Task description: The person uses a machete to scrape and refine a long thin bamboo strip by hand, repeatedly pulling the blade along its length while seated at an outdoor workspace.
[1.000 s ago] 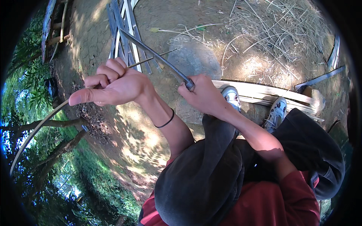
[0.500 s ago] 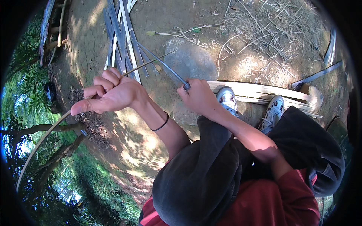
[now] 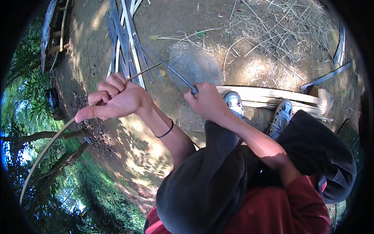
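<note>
Since the earlier frame my left hand (image 3: 115,99) has slid a little lower and further left along the bamboo strip (image 3: 46,146), and my right hand (image 3: 208,102) has dropped slightly toward my knee; the knife has kept its slant. My left fingers (image 3: 111,87) are curled shut around the strip, with the forefinger stretched out along it toward the left. The strip runs from the far end near the knife blade, through my left grip, and bends in a long arc down to the lower left over the shaded slope. My right hand is closed tight on the handle of the knife (image 3: 171,70); the long dark blade points up and left, crossing the thin end of the strip just beyond my left knuckles. A black band (image 3: 165,132) sits on my left wrist. On the bare dirt ahead lies a bundle of split slats (image 3: 124,39), near the blade tip. A pale plank (image 3: 272,95) lies under my two grey shoes (image 3: 235,103). Dry straw (image 3: 280,35) is scattered at the upper right, well apart from both hands.
</note>
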### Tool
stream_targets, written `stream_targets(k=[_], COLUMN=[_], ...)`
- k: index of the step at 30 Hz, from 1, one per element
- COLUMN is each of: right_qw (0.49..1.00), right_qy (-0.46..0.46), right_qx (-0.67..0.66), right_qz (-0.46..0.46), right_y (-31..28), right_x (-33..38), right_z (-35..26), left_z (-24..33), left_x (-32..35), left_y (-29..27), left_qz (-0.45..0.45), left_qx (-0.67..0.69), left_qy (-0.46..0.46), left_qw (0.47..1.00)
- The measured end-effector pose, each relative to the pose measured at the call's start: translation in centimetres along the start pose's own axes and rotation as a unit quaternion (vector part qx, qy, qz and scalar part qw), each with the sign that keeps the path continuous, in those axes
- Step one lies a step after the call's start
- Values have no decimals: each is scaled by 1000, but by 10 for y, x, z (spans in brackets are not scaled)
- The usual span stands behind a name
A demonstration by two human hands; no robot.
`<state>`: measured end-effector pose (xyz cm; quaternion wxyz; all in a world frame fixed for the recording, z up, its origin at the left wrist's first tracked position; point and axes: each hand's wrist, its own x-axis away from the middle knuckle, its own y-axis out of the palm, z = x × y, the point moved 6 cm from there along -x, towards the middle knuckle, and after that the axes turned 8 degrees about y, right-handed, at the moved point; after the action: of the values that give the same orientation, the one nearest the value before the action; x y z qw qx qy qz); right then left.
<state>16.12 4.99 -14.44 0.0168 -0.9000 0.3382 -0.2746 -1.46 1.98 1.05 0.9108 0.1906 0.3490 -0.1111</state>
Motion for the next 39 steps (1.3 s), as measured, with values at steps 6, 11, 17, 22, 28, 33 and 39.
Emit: stream_targets(k=[6, 11, 17, 22, 28, 33, 39], right_qw=[1000, 987, 962, 998, 999, 998, 998], right_qy=[9, 128, 198, 42, 8, 31, 68], right_qx=[5, -46, -108, 7, 30, 42, 11], right_qz=[11, -90, -155, -38, -19, -24, -16], right_y=[9, -1, -14, -5, -6, -11, -11], right_x=[6, -10, 1, 12, 14, 20, 0], right_z=[11, 32, 24, 8, -1, -4, 35], left_z=[6, 5, 2, 8, 4, 12, 1], left_x=[2, 2, 2, 1, 4, 5, 6], left_y=[11, 2, 9, 12, 3, 16, 22], left_qz=[51, 62, 23, 65, 60, 70, 67], left_qx=[-47, -18, 11, -45, -26, -37, -47], left_qy=[1, -17, 6, 19, -4, 9, 7], left_qw=[998, 998, 1000, 997, 998, 997, 997])
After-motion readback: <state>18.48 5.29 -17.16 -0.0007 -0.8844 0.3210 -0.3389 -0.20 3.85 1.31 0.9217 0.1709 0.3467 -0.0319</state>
